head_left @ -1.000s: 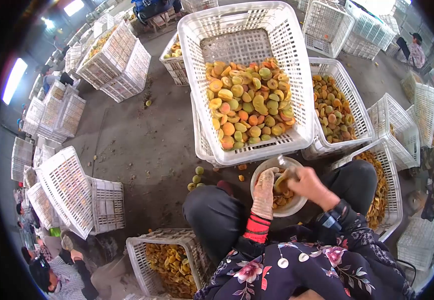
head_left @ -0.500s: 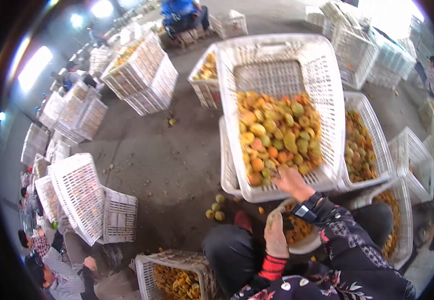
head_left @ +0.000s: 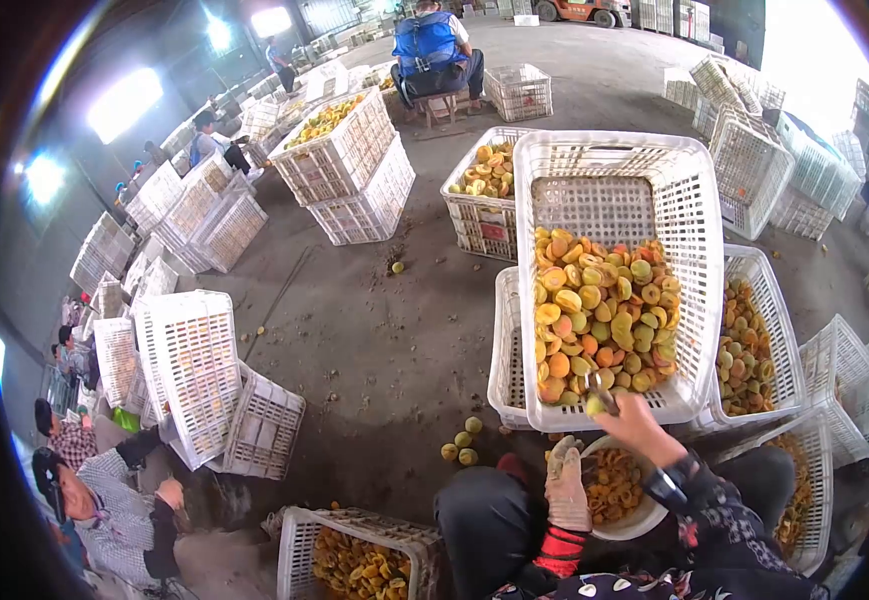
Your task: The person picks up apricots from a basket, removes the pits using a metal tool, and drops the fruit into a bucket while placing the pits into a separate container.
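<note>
A white plastic crate (head_left: pixel 699 300) of halved yellow-orange fruit (head_left: pixel 604 310), peach- or apricot-like, leans toward me on other crates. At its near edge, my right hand (head_left: pixel 639 428) is closed around a greenish-brown piece of fruit (head_left: pixel 602 402). A small shiny thing shows just above that piece; I cannot make out its kind. My left hand (head_left: pixel 566 488), in a pale glove with a red cuff, is upright beside a white tub (head_left: pixel 644 522). Its fingers are pressed together; what they hold, if anything, is hidden. Inside the tub lie orange fruit pieces (head_left: pixel 612 485).
Fruit-filled crates stand at right (head_left: pixel 789 345) and front left (head_left: pixel 299 550). Several loose round fruits (head_left: pixel 466 440) lie on the floor. A tilted crate (head_left: pixel 189 370) stands near a seated person (head_left: pixel 114 510). Another person (head_left: pixel 429 50) sits at the back, near stacked crates (head_left: pixel 359 180).
My right hand has drawn back from the fruit toward the crate's near edge, with a piece in its fingers. The view has tilted up, showing more of the hall.
</note>
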Available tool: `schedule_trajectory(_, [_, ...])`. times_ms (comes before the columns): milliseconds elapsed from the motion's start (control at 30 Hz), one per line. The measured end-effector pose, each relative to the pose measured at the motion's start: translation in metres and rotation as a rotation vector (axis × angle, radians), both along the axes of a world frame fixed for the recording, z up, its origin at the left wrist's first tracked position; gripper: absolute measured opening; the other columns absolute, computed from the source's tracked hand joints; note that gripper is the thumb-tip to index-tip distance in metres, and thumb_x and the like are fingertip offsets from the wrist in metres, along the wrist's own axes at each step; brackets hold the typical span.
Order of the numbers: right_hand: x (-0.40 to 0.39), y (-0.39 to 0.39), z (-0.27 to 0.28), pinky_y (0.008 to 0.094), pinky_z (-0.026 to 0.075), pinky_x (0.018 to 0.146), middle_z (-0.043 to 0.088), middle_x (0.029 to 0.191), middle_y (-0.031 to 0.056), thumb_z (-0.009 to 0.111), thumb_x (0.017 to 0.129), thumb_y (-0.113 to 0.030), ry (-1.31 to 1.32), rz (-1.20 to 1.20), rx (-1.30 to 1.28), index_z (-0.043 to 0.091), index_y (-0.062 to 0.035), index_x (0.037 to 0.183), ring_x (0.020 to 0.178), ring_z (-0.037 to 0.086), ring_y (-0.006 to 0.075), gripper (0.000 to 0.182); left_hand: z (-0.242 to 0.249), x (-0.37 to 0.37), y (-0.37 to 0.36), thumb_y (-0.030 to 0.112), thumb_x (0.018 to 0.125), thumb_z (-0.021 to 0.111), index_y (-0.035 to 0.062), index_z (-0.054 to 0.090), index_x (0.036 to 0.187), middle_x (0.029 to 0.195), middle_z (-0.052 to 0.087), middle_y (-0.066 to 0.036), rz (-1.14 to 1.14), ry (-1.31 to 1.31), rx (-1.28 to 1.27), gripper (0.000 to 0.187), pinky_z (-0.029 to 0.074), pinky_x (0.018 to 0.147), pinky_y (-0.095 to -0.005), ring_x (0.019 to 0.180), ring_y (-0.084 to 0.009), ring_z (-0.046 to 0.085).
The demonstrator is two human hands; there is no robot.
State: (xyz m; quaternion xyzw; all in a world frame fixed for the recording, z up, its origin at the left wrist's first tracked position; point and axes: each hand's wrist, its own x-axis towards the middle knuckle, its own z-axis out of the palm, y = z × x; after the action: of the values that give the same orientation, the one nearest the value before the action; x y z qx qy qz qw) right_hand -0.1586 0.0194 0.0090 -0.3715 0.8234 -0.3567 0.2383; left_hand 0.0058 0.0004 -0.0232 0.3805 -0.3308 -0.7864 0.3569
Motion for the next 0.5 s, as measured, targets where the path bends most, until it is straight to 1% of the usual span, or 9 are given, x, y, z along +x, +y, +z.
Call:
schedule_trajectory(67, [0.026, 0.030, 0.020, 0.0431, 0.048, 0.062, 0.062, 0.069, 0.0224, 0.070, 0.074, -0.029, 0.004, 0.030, -0.080, 0.061, 0.0027, 0.085, 0.066, 0.064, 0.0373, 0.034, 0.005, 0.000, -0.001, 0.020, 0.101, 0.050, 0.0018, 0.054, 0.127, 0.117, 0.062, -0.009, -0.045, -0.005, 0.002, 0.032, 0.048, 0.091, -0.0304, 0.104, -0.0162, 0.060])
schedule_trajectory(167, [0.063, 0.063, 0.038, 0.0502, 0.050, 0.065, 0.062, 0.071, 0.0250, 0.069, 0.076, -0.026, 0.248, 0.125, -0.005, 0.060, -0.0017, 0.088, 0.072, 0.063, 0.0432, 0.029, -0.001, -0.001, -0.002, 0.025, 0.103, 0.046, 0.0016, 0.057, 0.126, 0.117, 0.064, -0.008, -0.173, 0.023, -0.021, 0.035, 0.049, 0.090, -0.0287, 0.105, -0.0156, 0.061])
schedule_trajectory(200, [0.070, 0.070, 0.032, 0.0513, 0.049, 0.066, 0.062, 0.072, 0.0255, 0.069, 0.075, -0.025, 0.241, 0.131, 0.048, 0.059, -0.0016, 0.090, 0.073, 0.062, 0.0445, 0.029, -0.004, -0.004, 0.005, 0.028, 0.102, 0.047, 0.0010, 0.059, 0.124, 0.116, 0.064, -0.007, -0.197, 0.090, 0.091, 0.037, 0.048, 0.090, -0.0282, 0.104, -0.0155, 0.061])
schedule_trajectory(267, [0.083, 0.077, 0.027, 0.0518, 0.049, 0.066, 0.062, 0.073, 0.0266, 0.069, 0.076, -0.024, 0.209, 0.122, -0.031, 0.058, -0.0012, 0.094, 0.074, 0.062, 0.0458, 0.031, -0.006, -0.003, 0.006, 0.033, 0.102, 0.047, 0.0017, 0.061, 0.122, 0.113, 0.065, -0.005, -0.301, 0.201, 0.064, 0.040, 0.048, 0.089, -0.0279, 0.103, -0.0153, 0.061])
schedule_trajectory(367, [0.093, 0.090, 0.030, 0.0519, 0.048, 0.065, 0.062, 0.076, 0.0272, 0.069, 0.079, -0.023, 0.121, 0.076, -0.111, 0.056, -0.0006, 0.097, 0.076, 0.061, 0.0467, 0.031, 0.011, -0.002, 0.010, 0.038, 0.103, 0.044, 0.0074, 0.063, 0.103, 0.089, 0.062, 0.002, -0.280, 0.213, 0.071, 0.036, 0.047, 0.071, -0.0271, 0.078, -0.0106, 0.056])
schedule_trajectory(400, [0.094, 0.093, 0.033, 0.0518, 0.048, 0.065, 0.062, 0.077, 0.0271, 0.069, 0.080, -0.022, 0.075, 0.059, -0.164, 0.055, -0.0004, 0.098, 0.077, 0.061, 0.0468, 0.031, 0.009, 0.004, 0.008, 0.040, 0.103, 0.042, 0.0075, 0.062, 0.104, 0.089, 0.063, -0.001, -0.341, 0.090, -0.179, 0.038, 0.049, 0.071, -0.0283, 0.078, -0.0118, 0.059])
schedule_trajectory(433, [0.096, 0.099, 0.041, 0.0496, 0.048, 0.066, 0.062, 0.078, 0.0258, 0.067, 0.081, -0.019, 0.022, 0.067, -0.099, 0.056, 0.0003, 0.099, 0.078, 0.060, 0.0465, 0.029, 0.003, 0.001, 0.012, 0.043, 0.103, 0.041, 0.0075, 0.061, 0.105, 0.091, 0.065, -0.004, -0.322, 0.132, -0.080, 0.040, 0.052, 0.073, -0.0311, 0.080, -0.0154, 0.063])
schedule_trajectory(467, [0.098, 0.104, 0.049, 0.0473, 0.048, 0.067, 0.062, 0.079, 0.0245, 0.066, 0.081, -0.016, -0.024, 0.079, -0.045, 0.056, 0.0011, 0.101, 0.079, 0.060, 0.0462, 0.028, 0.011, -0.001, 0.012, 0.046, 0.102, 0.041, 0.0070, 0.059, 0.104, 0.093, 0.066, -0.009, -0.333, 0.188, 0.221, 0.043, 0.054, 0.077, -0.0341, 0.085, -0.0205, 0.065])
schedule_trajectory(500, [0.100, 0.109, 0.041, 0.0455, 0.049, 0.067, 0.062, 0.080, 0.0242, 0.065, 0.081, -0.013, -0.003, 0.092, -0.073, 0.056, 0.0008, 0.102, 0.078, 0.061, 0.0447, 0.027, 0.021, 0.000, 0.014, 0.047, 0.101, 0.042, 0.0066, 0.059, 0.105, 0.094, 0.066, -0.010, -0.380, 0.209, 0.254, 0.044, 0.054, 0.079, -0.0345, 0.087, -0.0216, 0.065])
